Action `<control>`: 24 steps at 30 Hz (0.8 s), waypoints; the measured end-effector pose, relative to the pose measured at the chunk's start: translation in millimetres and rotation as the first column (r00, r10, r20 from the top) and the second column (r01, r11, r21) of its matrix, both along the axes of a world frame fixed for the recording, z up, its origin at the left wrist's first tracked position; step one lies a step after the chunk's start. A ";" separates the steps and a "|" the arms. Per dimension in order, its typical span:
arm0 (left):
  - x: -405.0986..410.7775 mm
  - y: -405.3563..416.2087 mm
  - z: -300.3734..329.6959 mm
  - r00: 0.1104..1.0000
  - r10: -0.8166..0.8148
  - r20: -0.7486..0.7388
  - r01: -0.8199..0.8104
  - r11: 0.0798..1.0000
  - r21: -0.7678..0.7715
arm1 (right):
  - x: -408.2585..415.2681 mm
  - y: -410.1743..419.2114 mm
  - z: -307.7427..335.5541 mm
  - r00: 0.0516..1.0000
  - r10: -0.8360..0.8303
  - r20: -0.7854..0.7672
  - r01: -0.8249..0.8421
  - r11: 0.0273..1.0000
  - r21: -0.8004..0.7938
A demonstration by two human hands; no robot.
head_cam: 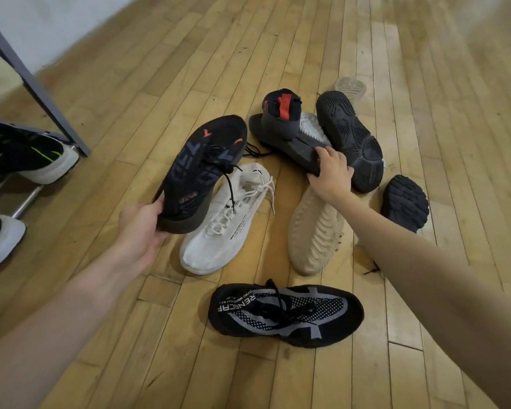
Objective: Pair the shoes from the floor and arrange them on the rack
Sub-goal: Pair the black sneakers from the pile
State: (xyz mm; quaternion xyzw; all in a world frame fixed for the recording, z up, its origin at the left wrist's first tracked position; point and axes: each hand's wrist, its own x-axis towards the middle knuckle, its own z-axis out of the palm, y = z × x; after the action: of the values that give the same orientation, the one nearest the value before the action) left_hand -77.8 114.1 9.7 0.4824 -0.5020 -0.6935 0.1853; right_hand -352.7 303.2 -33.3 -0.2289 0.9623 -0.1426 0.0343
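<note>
Nearest us, our left hand point(142, 228) grips a black sneaker point(201, 172) by its heel, lifted off the floor; our right hand point(331, 175) clutches its partner point(289, 134) by the toe — light, soft-topped, firm-soled.

A black sneaker point(202, 169) carries orange marks; a white sneaker point(227, 219) has white laces; a black shoe point(286, 315) shows grey dotted bands; the sole point(314, 234) is beige, the floor point(130, 98) yellow-brown wood.

Five black shoes point(286, 315) on floor, perhaps four pale shoes point(227, 219), two racked shoes point(27, 154)
</note>
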 end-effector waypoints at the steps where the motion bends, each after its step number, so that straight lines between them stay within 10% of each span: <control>1: 0.3 0.4 1.0 1.000 0.005 -0.007 -0.005 1.000 0.013 | 2.0 -2.4 6.1 1.000 -0.009 -0.013 0.009 1.000 -0.029; 6: 12.6 -3.5 0.1 0.998 0.056 0.003 -0.056 0.998 -0.012 | 35.8 -11.3 39.1 0.983 -0.147 -0.107 0.071 0.852 -0.518; 9: 23.3 -7.4 1.1 0.995 0.101 0.008 -0.100 0.994 -0.048 | 57.7 -11.1 45.1 0.950 -0.287 0.125 0.288 0.641 -0.712; 20: 84.3 -22.8 14.9 0.978 0.210 0.005 -0.206 0.960 -0.188 | 118.0 -15.8 72.4 0.814 -0.104 0.571 0.580 0.203 -0.789; 24: 112.1 -29.6 10.7 0.965 0.264 -0.007 -0.261 0.949 -0.178 | 127.5 -18.1 88.6 0.816 -0.117 0.567 0.577 0.237 -0.782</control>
State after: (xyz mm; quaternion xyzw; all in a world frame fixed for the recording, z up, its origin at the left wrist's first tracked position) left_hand 34.2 84.5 20.3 0.5322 -0.4947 -0.6113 0.3137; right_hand -225.2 285.1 55.3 0.0544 0.6955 -0.7144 0.0548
